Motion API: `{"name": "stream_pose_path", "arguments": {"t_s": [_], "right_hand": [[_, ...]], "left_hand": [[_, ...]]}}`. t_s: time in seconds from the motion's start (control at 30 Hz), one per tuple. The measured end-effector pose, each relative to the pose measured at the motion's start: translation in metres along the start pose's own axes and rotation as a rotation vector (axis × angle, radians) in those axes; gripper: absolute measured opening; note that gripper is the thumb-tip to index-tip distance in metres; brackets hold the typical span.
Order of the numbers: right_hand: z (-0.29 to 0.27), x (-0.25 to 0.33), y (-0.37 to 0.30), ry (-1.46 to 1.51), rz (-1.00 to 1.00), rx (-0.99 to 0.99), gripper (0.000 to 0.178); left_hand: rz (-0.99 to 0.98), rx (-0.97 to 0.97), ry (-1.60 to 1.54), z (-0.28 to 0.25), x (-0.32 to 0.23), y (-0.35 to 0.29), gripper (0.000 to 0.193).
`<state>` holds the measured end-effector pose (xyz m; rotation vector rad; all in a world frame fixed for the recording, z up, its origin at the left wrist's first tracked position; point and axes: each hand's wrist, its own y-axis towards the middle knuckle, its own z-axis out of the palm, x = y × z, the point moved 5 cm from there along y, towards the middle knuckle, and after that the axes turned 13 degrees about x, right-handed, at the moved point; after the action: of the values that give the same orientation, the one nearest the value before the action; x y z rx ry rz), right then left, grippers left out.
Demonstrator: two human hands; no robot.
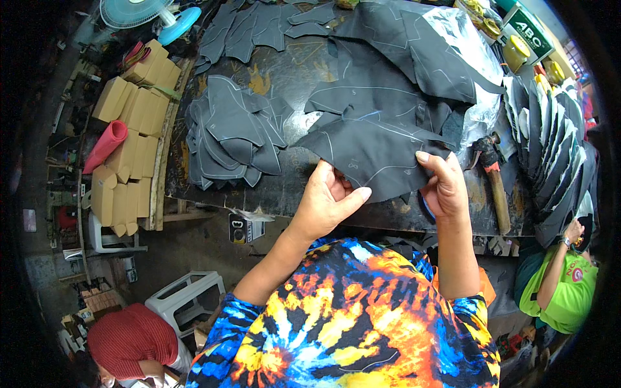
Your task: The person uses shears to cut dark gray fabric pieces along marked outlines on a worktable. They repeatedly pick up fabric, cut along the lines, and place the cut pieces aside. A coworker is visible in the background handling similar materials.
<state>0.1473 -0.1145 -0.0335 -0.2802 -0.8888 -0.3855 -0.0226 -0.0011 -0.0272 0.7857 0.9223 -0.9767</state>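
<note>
The left hand's grip (333, 194) pinches the near-left edge of a black sheet (372, 155); the right hand (446, 184) pinches its right side, thumb on top. The sheet sits between them above the near part of the counter (291, 187), its far side against other black pieces (381, 64). Holding opposite sides probably spreads it and turns its marked face upward. It looks smooth, supple and leather-like, angular in outline, with thin pale drawn lines.
</note>
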Motion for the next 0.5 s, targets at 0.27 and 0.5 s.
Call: {"name": "stream_pose_path", "arguments": {"t_s": [0.27,0.5], "right_hand": [[0.007,0.0,-0.002,-0.044,-0.01,0.075,0.039],[0.017,-0.004,-0.015,-0.099,-0.018,-0.002,0.042]], "left_hand": [[-0.009,0.045,-0.201,-0.001,0.005,0.007,0.062],[-0.106,-0.127,-0.381,0.009,0.02,0.012,0.037]]}}
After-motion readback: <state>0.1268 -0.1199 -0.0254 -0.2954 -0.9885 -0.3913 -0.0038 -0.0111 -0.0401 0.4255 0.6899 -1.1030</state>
